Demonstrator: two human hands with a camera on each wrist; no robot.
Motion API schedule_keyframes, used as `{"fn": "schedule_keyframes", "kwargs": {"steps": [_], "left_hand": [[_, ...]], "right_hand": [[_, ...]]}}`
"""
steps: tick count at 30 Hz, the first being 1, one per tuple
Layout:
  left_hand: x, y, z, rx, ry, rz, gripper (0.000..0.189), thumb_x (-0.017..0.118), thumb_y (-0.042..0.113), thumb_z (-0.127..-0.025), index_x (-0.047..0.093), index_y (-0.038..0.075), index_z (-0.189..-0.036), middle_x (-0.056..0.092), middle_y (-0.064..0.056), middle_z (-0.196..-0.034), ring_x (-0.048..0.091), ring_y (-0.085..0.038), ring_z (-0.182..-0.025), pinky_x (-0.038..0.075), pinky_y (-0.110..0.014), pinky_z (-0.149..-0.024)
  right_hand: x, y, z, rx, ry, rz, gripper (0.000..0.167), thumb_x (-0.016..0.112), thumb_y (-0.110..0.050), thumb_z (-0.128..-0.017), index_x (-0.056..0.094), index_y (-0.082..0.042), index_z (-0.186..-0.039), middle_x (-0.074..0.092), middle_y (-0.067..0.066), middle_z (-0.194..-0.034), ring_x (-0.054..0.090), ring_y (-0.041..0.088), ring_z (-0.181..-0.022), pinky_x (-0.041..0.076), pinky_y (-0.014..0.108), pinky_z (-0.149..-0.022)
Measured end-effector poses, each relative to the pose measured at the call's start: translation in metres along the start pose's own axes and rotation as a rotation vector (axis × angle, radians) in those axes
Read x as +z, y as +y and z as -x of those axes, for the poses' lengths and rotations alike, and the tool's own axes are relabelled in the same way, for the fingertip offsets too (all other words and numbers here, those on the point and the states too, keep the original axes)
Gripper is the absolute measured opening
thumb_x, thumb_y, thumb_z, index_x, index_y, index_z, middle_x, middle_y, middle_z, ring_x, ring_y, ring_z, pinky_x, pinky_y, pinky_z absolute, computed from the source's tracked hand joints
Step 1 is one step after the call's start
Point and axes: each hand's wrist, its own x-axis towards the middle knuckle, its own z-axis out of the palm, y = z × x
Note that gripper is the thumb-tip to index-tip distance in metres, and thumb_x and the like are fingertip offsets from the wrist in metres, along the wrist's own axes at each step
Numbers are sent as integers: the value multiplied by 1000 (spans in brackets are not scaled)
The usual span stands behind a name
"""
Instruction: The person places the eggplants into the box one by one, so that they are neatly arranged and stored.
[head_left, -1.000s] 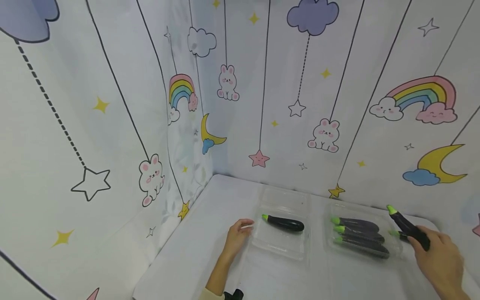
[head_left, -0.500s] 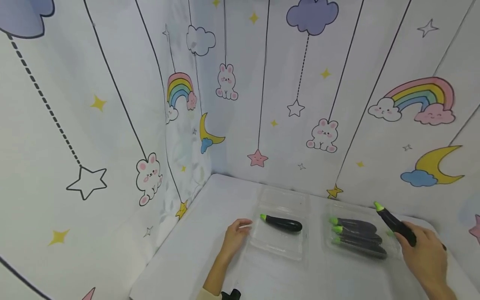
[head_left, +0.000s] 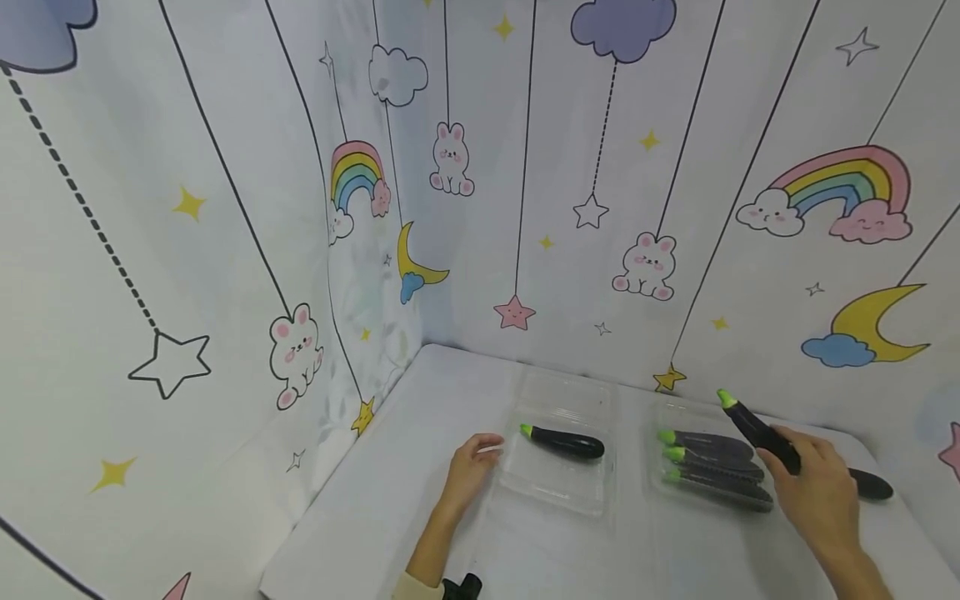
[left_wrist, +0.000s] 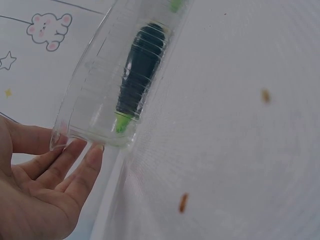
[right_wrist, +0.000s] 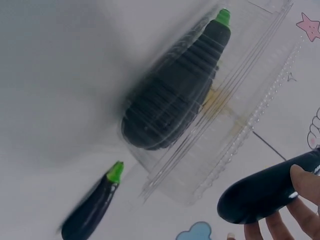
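Note:
My right hand (head_left: 817, 492) grips a dark eggplant (head_left: 759, 435) with a bright green stem end, raised near the right clear plastic box (head_left: 720, 407). In the right wrist view, the thumb lies on one side of this eggplant and the fingers on the other. Three eggplants (head_left: 716, 483) show in that box through its clear plastic. My left hand (head_left: 468, 473) touches the left edge of an open clear box (head_left: 551, 498), its fingers fairly straight at the rim (left_wrist: 95, 137). One eggplant (head_left: 564, 442) lies inside this box, stem end pointing left.
Another eggplant (head_left: 872, 485) lies loose on the white table (head_left: 405, 417), to the right of the right box and partly behind my right hand. White cloth walls (head_left: 480, 258) printed with bunnies, stars and rainbows enclose the table's back and left sides.
My right hand has moved left with the eggplant, toward the right box, uncovering more of the loose eggplant behind it. The left hand stays at its box's edge.

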Motion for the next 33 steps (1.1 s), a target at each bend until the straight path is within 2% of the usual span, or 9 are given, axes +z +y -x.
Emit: {"fn": "schedule_keyframes", "kwargs": {"steps": [12, 21, 27, 33], "left_hand": [[-2, -1, -1, -6, 8, -22, 34, 59, 0, -98, 63, -4, -132, 64, -24, -136, 64, -41, -124, 55, -49, -103], [-4, 0, 1, 4, 7, -26, 33, 61, 0, -98, 65, -2, -130, 66, -20, -134, 65, -40, -122, 57, -41, -99], [-3, -1, 0, -1, -6, -24, 34, 61, 3, -98, 64, -2, -132, 66, -18, -135, 65, -38, -123, 56, -45, -101], [0, -1, -1, -4, -9, -40, 36, 61, 4, -98, 63, -2, -133, 66, -18, -135, 65, -37, -123, 56, -46, -102]], "right_hand": [[11, -24, 2, -63, 42, -50, 49, 80, -11, -91, 63, 2, -135, 56, 36, -131, 53, 59, -114, 43, 72, -87], [16, -44, 10, -163, 57, -137, 49, 82, -12, -90, 65, -1, -135, 59, 33, -127, 58, 58, -107, 48, 71, -78], [25, -54, 14, -210, 84, -151, 49, 84, -8, -86, 67, -1, -131, 62, 31, -123, 58, 54, -107, 48, 68, -78], [31, -64, 19, -224, 67, -189, 49, 85, -7, -85, 67, -2, -131, 63, 28, -123, 59, 53, -106, 49, 66, -78]]}}
